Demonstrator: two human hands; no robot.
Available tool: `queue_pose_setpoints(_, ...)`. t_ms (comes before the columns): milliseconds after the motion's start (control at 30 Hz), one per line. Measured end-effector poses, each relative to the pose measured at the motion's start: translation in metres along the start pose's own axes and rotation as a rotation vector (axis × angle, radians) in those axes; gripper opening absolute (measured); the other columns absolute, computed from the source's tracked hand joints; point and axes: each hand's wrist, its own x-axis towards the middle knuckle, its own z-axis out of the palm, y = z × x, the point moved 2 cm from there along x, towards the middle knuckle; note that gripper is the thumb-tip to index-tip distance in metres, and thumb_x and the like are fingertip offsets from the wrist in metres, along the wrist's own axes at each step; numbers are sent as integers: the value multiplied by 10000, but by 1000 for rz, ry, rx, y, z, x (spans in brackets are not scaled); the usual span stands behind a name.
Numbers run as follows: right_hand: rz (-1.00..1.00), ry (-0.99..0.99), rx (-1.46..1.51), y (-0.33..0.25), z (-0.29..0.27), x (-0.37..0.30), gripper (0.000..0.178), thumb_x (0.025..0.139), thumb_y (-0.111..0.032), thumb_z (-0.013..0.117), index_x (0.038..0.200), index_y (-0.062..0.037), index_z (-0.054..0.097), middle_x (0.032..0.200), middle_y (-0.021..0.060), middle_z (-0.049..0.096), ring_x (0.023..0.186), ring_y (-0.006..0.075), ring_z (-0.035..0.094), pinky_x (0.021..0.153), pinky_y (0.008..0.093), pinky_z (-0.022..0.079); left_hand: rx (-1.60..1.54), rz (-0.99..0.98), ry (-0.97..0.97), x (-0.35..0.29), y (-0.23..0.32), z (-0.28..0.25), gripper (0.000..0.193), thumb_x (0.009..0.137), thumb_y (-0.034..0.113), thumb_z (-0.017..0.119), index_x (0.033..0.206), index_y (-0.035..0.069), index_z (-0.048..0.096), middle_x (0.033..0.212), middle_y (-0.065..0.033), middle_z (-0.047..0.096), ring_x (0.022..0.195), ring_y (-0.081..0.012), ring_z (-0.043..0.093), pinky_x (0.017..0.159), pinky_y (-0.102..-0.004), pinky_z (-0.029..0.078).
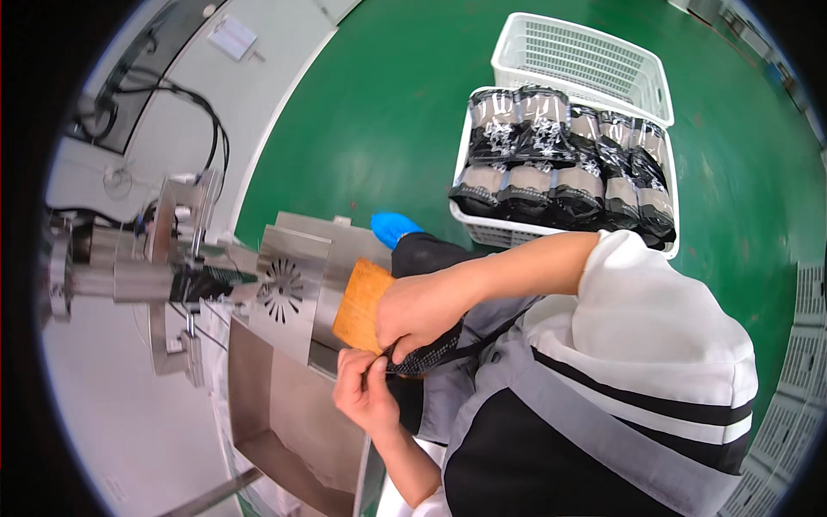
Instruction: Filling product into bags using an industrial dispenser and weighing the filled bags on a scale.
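Note:
My left hand [366, 392] pinches the edge of a black bag with a pattern of small pale dots [426, 355]. Right above it, my right hand [422, 312] is closed on the same bag, its fingers bent down against it. The two hands almost touch at the bag's edge. Part of the bag is hidden under my right hand and wrist. Just beyond my right hand lies an orange-brown board [362, 303], partly covered by that hand.
A steel machine [129, 280] with a slotted plate [284, 289] stands to the left, above a deep steel bin [297, 422]. On the green floor, a white crate [482, 231] holds several filled black bags [551, 181]. Behind it is another white crate [594, 52].

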Motion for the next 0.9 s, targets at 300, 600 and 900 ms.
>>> queue_pose_setpoints(300, 573, 397, -103, -25, -156, -191, 301, 821, -196, 677, 729, 53, 537, 564, 115, 513, 523, 136, 556, 494, 317, 436, -356, 31, -126, 149, 39, 98, 90, 821, -29, 619, 762, -3, 556, 800, 5, 532, 751, -66, 454, 682, -203, 346)
queue_pose_setpoints(600, 770, 735, -1158, -73, -190, -336, 164, 721, -149, 712, 683, -48, 588, 590, 99, 538, 521, 283, 519, 484, 353, 407, 4, 846, -332, 197, 52, 288, 47, 695, 11, 652, 716, 29, 614, 741, -118, 579, 676, -288, 554, 588, -388, 435)
queue_pose_setpoints(900, 1417, 203, -788, 121, -47, -514, 123, 708, -180, 585, 688, -86, 662, 915, 117, 660, 805, 303, 622, 724, 406, 502, 412, 278, -1022, 81, -43, 262, 163, 778, 129, 638, 809, -25, 595, 875, -199, 609, 859, -373, 581, 747, -444, 463)
